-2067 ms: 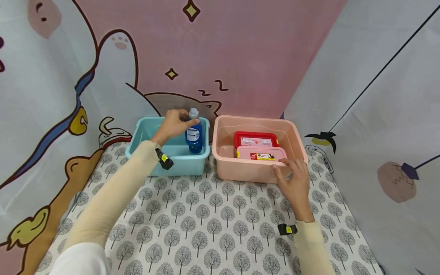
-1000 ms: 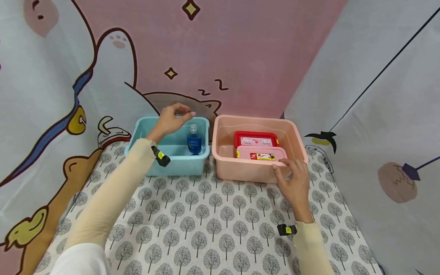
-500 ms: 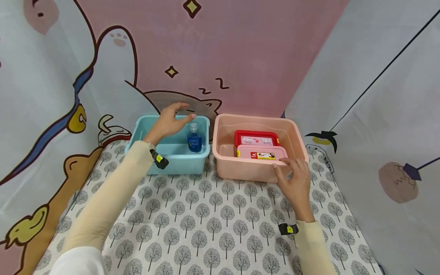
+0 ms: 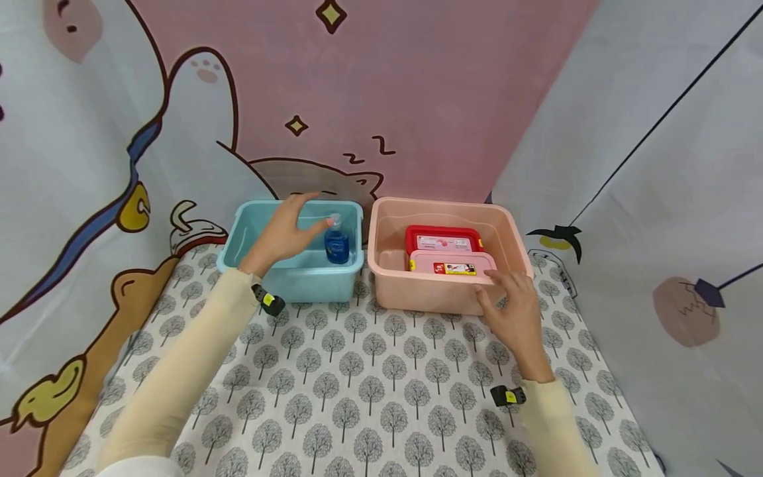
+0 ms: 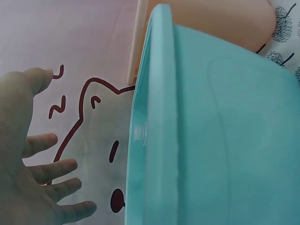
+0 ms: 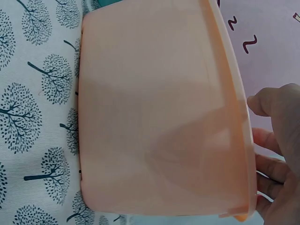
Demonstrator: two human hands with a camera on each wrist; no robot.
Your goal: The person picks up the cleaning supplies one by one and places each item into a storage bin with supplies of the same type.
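Observation:
My left hand [image 4: 283, 232] hovers over the teal bin [image 4: 304, 283], holding nothing. Its fingers are spread, and the thumb overlaps the top of a clear-capped bottle of blue liquid [image 4: 337, 249] in the head view. The bottle stands upright in the bin's right part; only the clear cap [image 5: 140, 132] peeks over the rim in the left wrist view. At the pink bin's [image 4: 423, 293] front right rim, my right hand [image 4: 517, 315] rests with its fingertips at the edge. Inside that bin lie a pink-lidded box [image 4: 426, 263] and, behind it, a red-lidded box [image 4: 444, 241].
Both bins stand side by side with a narrow gap, close to a printed cartoon backdrop [image 4: 417, 99]. A white cloth [image 4: 357, 397] with a tree pattern covers the table in front of them. Grey-white hangings [image 4: 644, 199] border the right side.
My left hand has let go of the bottle, which now stands lower in the teal bin. The hand rose, spread its fingers, then drew slightly back and down. The right hand has barely moved.

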